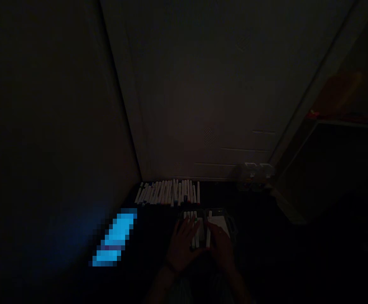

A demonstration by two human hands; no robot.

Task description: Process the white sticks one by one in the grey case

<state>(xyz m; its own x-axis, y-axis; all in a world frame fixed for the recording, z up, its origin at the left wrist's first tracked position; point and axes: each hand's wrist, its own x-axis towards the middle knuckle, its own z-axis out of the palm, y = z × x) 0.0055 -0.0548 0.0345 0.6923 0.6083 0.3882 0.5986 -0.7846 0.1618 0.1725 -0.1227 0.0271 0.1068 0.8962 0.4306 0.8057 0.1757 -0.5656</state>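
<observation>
In dim light, a two-part case (233, 226) with a handle at its right side lies in front of me. My left hand (181, 245) is over its left half, fingers stretched across a few white markers (197, 240) lying side by side. My right hand (222, 245) is at the right half, closed around one white marker (208, 237) that lies lengthwise near the middle divider. A pale card or paper (218, 222) shows under my right fingers. Both thumbs come close together at the case's near edge. Darkness hides the finer detail of the fingers.
A long row of white markers (163, 193) lies behind the case, against a pale panel (184, 105). Clear plastic containers (255, 175) stand at the back right. On the left glows a blue, pixelated screen (116, 238). A dark wall (60, 126) rises at left.
</observation>
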